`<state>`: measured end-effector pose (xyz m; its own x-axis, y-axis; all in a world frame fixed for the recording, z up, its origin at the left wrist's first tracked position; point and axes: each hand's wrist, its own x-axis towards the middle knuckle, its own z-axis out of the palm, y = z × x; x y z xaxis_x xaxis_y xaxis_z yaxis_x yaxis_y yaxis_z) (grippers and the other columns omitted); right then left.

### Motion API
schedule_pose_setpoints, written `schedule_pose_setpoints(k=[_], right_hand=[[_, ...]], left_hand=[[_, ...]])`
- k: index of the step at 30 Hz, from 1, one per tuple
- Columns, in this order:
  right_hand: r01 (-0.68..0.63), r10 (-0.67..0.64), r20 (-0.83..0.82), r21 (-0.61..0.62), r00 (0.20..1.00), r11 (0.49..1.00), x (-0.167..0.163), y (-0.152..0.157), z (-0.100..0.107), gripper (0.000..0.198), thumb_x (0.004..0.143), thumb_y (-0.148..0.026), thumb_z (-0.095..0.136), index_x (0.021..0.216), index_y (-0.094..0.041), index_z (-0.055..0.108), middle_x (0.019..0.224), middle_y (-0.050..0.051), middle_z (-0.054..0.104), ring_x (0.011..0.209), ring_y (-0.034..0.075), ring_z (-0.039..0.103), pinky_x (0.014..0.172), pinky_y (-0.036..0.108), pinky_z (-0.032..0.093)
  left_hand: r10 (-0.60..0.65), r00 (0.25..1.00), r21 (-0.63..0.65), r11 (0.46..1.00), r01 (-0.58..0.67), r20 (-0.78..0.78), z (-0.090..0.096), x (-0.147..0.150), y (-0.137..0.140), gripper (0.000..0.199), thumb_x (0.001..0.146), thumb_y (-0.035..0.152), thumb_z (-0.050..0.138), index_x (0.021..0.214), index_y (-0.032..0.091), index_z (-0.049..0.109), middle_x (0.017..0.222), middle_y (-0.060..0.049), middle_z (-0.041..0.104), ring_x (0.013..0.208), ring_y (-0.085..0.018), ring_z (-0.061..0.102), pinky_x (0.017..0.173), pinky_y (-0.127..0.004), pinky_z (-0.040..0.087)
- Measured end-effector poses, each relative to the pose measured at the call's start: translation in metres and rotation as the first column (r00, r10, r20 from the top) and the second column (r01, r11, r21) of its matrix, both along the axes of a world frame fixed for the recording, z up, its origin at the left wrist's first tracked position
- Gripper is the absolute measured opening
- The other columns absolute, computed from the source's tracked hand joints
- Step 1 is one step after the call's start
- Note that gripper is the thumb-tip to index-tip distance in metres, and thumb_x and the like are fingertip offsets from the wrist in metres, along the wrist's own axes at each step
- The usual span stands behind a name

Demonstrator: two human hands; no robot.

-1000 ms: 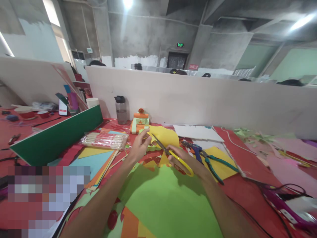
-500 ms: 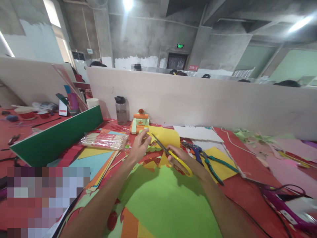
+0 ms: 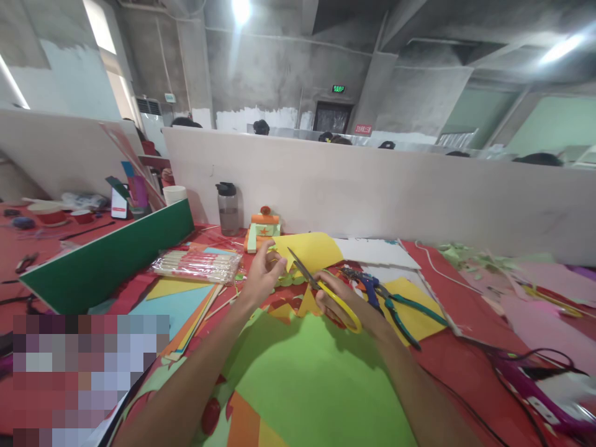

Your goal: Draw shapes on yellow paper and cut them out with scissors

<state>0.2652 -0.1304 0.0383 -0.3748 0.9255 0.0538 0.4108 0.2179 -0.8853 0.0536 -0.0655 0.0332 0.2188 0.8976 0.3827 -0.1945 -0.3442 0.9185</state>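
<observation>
Shifting yellow paper [image 3: 321, 247] slightly rightward since the earlier frame, pinching its left edge in the left hand [image 3: 261, 276] beyond the green sheet [image 3: 321, 372]. Gripping scissors [image 3: 307, 274] in the right hand [image 3: 347, 292], overlapping the paper with the blades.

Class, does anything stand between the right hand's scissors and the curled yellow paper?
Nothing visible does. The scissors in the right hand overlap the yellow paper in view; the left hand is off to their left.

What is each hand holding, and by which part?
The right hand holds yellow-handled metal scissors by the handle; the left hand apparently holds a curved yellow paper sheet near its left edge.
</observation>
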Motion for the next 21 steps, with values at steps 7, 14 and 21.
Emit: schedule_pose_setpoints(k=[7, 14, 21], right_hand=[[-0.002, 0.002, -0.088, 0.004, 0.996, 1.000, -0.007, 0.005, -0.005, 0.051, 0.088, -0.070, 0.055, 0.109, -0.024, 0.049, 0.062, -0.005, 0.053, 0.043, 0.010, 0.044, 0.041, 0.021, 0.036], [-0.023, 0.022, -0.045, -0.030, 0.999, 0.999, -0.007, 0.002, 0.000, 0.049, 0.088, -0.069, 0.056, 0.107, -0.023, 0.050, 0.064, -0.005, 0.053, 0.045, 0.010, 0.045, 0.042, 0.021, 0.037], [-0.079, 0.075, -0.076, -0.043, 0.994, 0.996, -0.011, -0.008, 0.007, 0.069, 0.082, -0.082, 0.047, 0.115, -0.022, 0.049, 0.065, -0.004, 0.050, 0.045, 0.009, 0.041, 0.041, 0.022, 0.037]], left_hand=[[-0.078, 0.994, -0.025, 0.996, 0.080, 0.083, -0.003, 0.000, 0.004, 0.042, 0.078, 0.045, 0.074, 0.103, 0.020, 0.050, 0.082, 0.000, 0.068, 0.072, -0.015, 0.066, 0.068, -0.025, 0.050], [-0.049, 0.997, -0.088, 0.995, 0.054, 0.054, -0.004, 0.000, 0.005, 0.040, 0.076, 0.044, 0.076, 0.099, 0.014, 0.063, 0.089, -0.006, 0.071, 0.069, -0.015, 0.063, 0.066, -0.028, 0.051], [-0.083, 0.995, -0.133, 0.987, 0.088, 0.049, -0.006, -0.001, 0.006, 0.038, 0.075, 0.043, 0.078, 0.094, 0.013, 0.065, 0.082, -0.004, 0.070, 0.065, -0.015, 0.063, 0.065, -0.027, 0.050]])
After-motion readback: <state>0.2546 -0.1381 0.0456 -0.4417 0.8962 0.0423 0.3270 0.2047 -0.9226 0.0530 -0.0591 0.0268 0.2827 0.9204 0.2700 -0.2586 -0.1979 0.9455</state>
